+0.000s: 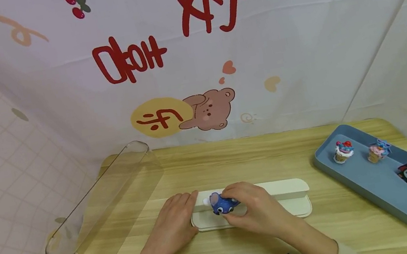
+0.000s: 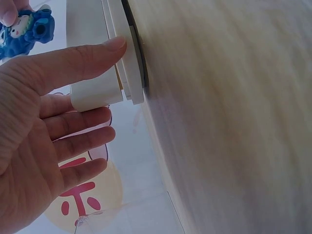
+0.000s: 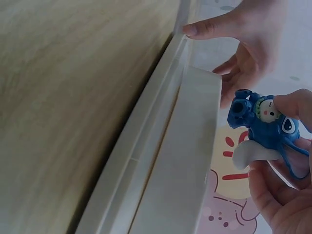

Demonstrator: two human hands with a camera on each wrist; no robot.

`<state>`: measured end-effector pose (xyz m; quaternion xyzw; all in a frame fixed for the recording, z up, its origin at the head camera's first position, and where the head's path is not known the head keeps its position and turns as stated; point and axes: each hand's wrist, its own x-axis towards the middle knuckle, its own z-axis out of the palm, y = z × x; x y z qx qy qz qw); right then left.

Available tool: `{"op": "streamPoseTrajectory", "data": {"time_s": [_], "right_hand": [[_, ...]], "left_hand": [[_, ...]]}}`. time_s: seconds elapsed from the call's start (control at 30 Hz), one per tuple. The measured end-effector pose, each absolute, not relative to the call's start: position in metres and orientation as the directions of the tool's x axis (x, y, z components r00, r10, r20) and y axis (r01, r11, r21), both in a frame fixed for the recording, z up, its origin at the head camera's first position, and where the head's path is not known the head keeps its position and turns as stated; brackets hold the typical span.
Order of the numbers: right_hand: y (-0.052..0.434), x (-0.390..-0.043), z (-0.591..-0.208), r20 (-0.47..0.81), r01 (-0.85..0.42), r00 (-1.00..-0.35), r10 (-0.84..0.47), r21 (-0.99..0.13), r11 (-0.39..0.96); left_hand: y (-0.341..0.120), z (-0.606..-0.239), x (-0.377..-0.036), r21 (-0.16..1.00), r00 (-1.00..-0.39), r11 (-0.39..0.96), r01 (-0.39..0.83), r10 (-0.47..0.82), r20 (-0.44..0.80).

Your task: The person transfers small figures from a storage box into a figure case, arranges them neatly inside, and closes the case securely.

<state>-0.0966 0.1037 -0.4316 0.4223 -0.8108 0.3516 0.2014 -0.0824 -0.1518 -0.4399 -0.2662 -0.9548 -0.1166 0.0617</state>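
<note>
We press our left hand flat, fingers straight, on the left end of the white stand, which likely keeps it from sliding. Our right hand pinches the blue toy just over the stand, low in the middle.

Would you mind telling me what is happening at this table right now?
A person's right hand pinches a small blue cartoon figurine over a long white stepped display stand on the wooden table. The left hand, fingers straight, steadies the stand's left end. A clear plastic cover lies to the left. On the right, a blue tray holds three more small figurines.
</note>
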Motion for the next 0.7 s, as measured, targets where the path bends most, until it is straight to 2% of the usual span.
{"op": "streamPoseTrajectory", "data": {"time_s": [0.3,0.7], "right_hand": [[0.097,-0.1,-0.439,0.612,-0.841,-0.535,-0.583,-0.324,0.432],[0.089,-0.104,-0.45,0.519,-0.843,-0.538,-0.665,-0.3,0.447]], "left_hand": [[-0.152,-0.44,-0.082,0.181,-0.843,0.826,0.534,0.502,0.194],[-0.152,-0.437,-0.082,0.184,-0.854,0.834,0.52,0.497,0.156]]}}
